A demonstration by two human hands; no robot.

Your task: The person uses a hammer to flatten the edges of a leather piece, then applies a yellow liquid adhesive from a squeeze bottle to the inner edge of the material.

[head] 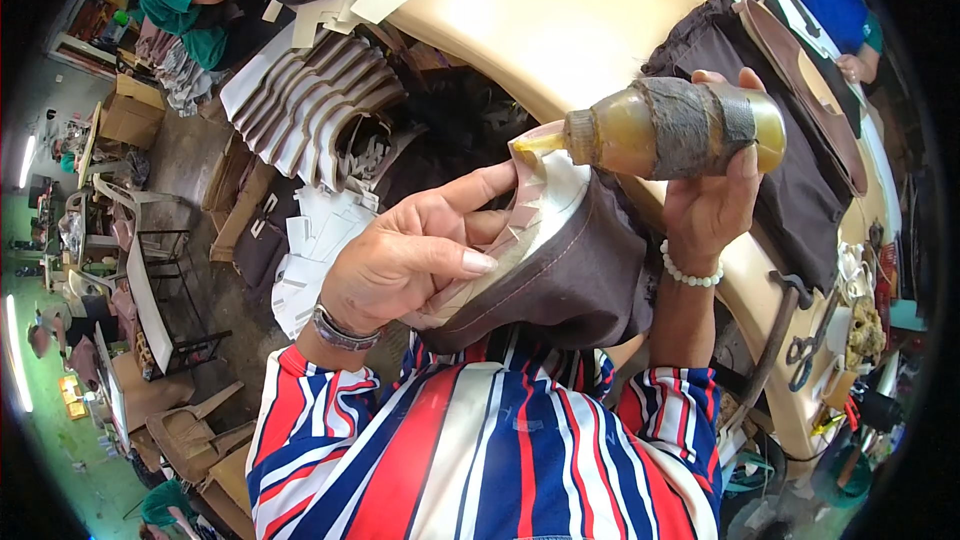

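My left hand (420,247) grips the edge of a dark brown, stitched leather or fabric piece (547,292). Its pale inner rim is notched and turned upward. My right hand (712,187) is closed around a translucent squeeze bottle of yellowish liquid (675,127), wrapped with dark tape-like bands and tilted onto its side. The bottle's yellow nozzle (541,142) points left and meets, or nearly meets, the upper end of the notched rim. Whether liquid is flowing cannot be told.
A beige worktable (555,22) spans ahead, with dark material (795,157) on its right. Scissors (806,352) and a hammer-like tool (776,330) lie at its lower right. Stacked white-and-brown pieces (322,105) stand left. Co-workers are at upper left (180,7) and upper right (832,7).
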